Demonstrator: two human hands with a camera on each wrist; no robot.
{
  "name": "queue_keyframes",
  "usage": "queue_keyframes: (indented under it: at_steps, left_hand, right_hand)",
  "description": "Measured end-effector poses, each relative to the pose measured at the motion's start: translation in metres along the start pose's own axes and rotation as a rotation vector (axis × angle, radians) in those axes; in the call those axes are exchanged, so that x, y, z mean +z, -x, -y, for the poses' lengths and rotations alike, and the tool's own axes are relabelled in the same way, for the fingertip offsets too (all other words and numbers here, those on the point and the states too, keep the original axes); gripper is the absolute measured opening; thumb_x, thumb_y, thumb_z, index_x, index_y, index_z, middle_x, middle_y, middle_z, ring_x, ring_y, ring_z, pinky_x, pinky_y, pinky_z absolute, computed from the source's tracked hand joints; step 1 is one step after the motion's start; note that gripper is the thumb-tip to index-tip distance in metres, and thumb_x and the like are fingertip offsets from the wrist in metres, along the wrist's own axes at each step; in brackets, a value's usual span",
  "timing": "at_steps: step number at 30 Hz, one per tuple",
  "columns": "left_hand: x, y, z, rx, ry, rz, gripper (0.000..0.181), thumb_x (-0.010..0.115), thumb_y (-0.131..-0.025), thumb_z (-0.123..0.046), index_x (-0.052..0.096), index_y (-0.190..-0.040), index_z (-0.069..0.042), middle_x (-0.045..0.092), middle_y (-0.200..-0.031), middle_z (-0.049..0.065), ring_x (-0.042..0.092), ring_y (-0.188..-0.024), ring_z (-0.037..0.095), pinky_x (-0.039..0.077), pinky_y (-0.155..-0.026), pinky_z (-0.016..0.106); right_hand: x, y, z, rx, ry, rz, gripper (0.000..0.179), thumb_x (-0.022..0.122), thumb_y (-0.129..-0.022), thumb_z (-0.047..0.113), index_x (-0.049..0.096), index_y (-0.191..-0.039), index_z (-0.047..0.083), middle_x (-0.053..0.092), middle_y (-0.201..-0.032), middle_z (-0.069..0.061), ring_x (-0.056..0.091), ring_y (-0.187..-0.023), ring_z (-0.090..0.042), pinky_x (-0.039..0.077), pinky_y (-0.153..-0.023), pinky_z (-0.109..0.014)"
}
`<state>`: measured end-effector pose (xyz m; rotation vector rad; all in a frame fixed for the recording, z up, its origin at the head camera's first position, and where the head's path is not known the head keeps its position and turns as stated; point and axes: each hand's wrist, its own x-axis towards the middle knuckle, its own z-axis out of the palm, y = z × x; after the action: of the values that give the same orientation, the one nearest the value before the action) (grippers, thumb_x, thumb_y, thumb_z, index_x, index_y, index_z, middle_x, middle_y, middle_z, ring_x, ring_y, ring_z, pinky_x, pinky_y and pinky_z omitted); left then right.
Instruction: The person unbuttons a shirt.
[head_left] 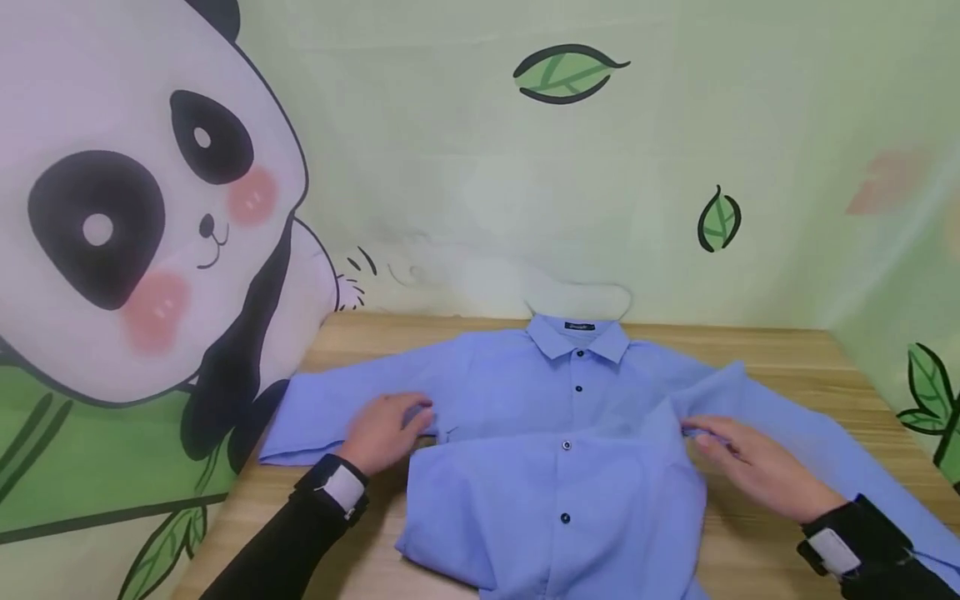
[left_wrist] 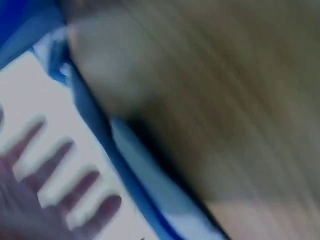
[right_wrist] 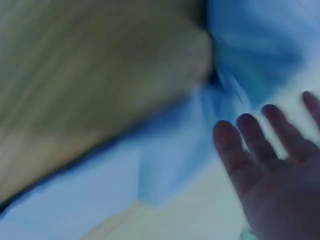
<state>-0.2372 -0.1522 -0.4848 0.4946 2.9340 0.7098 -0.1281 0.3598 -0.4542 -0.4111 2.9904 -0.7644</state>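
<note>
shirt (head_left: 525,400) extends away, collar (head_left: 551,339) farthest

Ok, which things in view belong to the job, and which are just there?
In the job:
- light blue, collared, long-sleeved fabric shirt
- left hand
- right hand
- pale wood-grain table under the shirt

Just there:
- pale green backdrop, panda-and-leaf print
- black wrist straps

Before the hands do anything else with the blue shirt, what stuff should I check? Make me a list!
1. Shirt front up: ok, its buttons show.
2. Collar at the table's far edge: ok.
3. Sleeves spread to both sides: ok.
4. Body smooth: not ok, a fold crosses it and cloth bulges near the right hand.
5. Bottom straight: cannot tell, it runs out of the head view.
</note>
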Motion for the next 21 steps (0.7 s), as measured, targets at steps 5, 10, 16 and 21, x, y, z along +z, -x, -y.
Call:
queue_keyframes:
  at_steps: [5,10,16,21]
  left_hand:
    - [0.011,-0.022,-0.002,0.088,-0.019,0.245,0.063,0.055,-0.105,-0.061,0.063,-0.150,-0.018,0.048,-0.167,0.013,0.035,-0.158,0.048,0.025,-0.126,0.072]
    - [0.015,-0.059,-0.015,-0.015,-0.086,0.262,0.079,0.050,-0.101,-0.070,0.050,-0.160,-0.018,0.038,-0.173,0.014,0.027,-0.162,0.046,0.020,-0.125,0.076]
    - [0.030,-0.062,-0.026,-0.038,-0.172,0.046,0.077,0.048,-0.106,-0.064,0.052,-0.157,-0.007,0.052,-0.161,0.021,0.047,-0.150,0.045,0.038,-0.121,0.066]
    - [0.014,0.012,-0.032,-0.176,0.018,-0.071,0.066,0.062,-0.099,-0.069,0.073,-0.087,-0.004,0.071,-0.080,0.011,0.068,-0.072,0.029,0.054,-0.061,0.043]
  right_hand:
    - [0.033,-0.023,-0.013,-0.060,0.114,0.137,0.048,0.054,-0.111,0.042,0.065,-0.147,0.013,0.055,-0.156,-0.027,0.045,-0.146,-0.059,0.039,-0.114,-0.072]
    - [0.031,-0.047,-0.030,-0.015,0.162,0.068,0.044,0.053,-0.112,0.032,0.067,-0.140,0.002,0.053,-0.153,-0.037,0.046,-0.142,-0.063,0.038,-0.114,-0.072]
    - [0.030,-0.045,-0.025,0.081,0.104,0.016,0.056,0.050,-0.113,0.040,0.060,-0.146,-0.004,0.054,-0.150,-0.038,0.049,-0.140,-0.060,0.040,-0.113,-0.070]
    - [0.028,-0.004,-0.007,0.336,-0.046,0.069,0.055,0.055,-0.108,0.054,0.062,-0.081,0.007,0.060,-0.071,-0.009,0.060,-0.066,-0.028,0.049,-0.062,-0.039]
